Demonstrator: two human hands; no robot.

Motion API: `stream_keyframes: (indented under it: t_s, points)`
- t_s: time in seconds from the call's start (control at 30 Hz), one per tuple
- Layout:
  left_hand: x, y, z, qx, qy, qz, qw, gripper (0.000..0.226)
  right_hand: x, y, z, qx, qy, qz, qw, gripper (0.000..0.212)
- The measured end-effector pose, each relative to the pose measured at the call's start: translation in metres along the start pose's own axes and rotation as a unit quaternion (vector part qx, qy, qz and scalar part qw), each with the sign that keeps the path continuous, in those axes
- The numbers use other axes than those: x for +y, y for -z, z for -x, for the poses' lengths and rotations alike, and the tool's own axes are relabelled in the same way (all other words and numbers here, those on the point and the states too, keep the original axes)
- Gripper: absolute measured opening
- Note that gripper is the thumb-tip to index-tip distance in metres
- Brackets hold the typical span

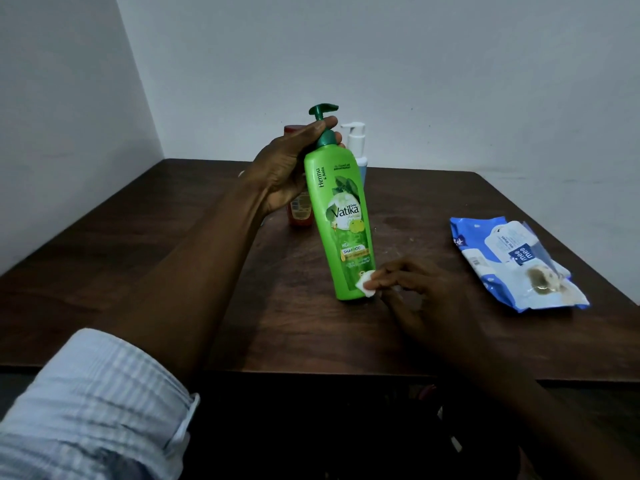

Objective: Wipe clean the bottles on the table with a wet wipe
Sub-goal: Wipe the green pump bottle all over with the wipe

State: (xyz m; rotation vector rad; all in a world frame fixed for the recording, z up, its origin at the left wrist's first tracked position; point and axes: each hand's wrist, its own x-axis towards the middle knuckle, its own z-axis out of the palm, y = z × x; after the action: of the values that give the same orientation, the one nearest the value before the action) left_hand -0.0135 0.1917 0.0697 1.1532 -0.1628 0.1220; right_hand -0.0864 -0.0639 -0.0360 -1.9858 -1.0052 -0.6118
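Observation:
A tall green pump shampoo bottle (343, 216) stands tilted on the dark wooden table (194, 258), its base down near the middle. My left hand (287, 171) grips its neck and shoulder from the left. My right hand (419, 292) pinches a small folded white wet wipe (365, 285) and holds it against the bottle's lower right side near the base. Behind the green bottle stand a red bottle (299, 216), mostly hidden by my left hand, and a white pump bottle (356, 143) with a blue body.
A blue and white pack of wet wipes (512, 261) lies on the table's right side with its flap open. White walls (415, 81) close off the far and left sides of the table. The table's front edge runs just below my forearms.

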Motion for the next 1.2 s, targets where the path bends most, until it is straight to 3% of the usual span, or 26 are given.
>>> stream_keyframes:
  t_s: [0.27, 0.57, 0.8, 0.9, 1.07, 1.2]
  points:
    - [0.000, -0.018, -0.001, 0.094, -0.061, -0.174, 0.978, 0.008, -0.002, -0.012, 0.005, -0.013, 0.063, 0.073, 0.995, 0.021]
    - [0.001, -0.039, -0.003, 0.081, -0.147, -0.236, 0.957, 0.021, 0.002, -0.002, 0.003, 0.009, 0.048, 0.063, 0.997, 0.024]
    - [0.008, -0.056, -0.008, 0.058, -0.174, -0.303, 0.935, 0.022, -0.005, 0.015, -0.036, 0.079, 0.046, 0.072, 0.993, 0.021]
    - [0.007, -0.062, -0.008, 0.047, -0.170, -0.325, 0.929, 0.018, -0.006, 0.020, -0.057, 0.094, 0.043, 0.054, 0.993, 0.020]
    - [0.005, -0.068, -0.011, 0.031, -0.140, -0.319, 0.937, 0.033, -0.013, 0.030, -0.093, 0.150, 0.038, 0.053, 0.986, 0.014]
    - [0.007, -0.068, -0.012, 0.030, -0.112, -0.316, 0.942, 0.027, -0.015, 0.036, -0.115, 0.168, 0.024, 0.053, 0.984, 0.013]
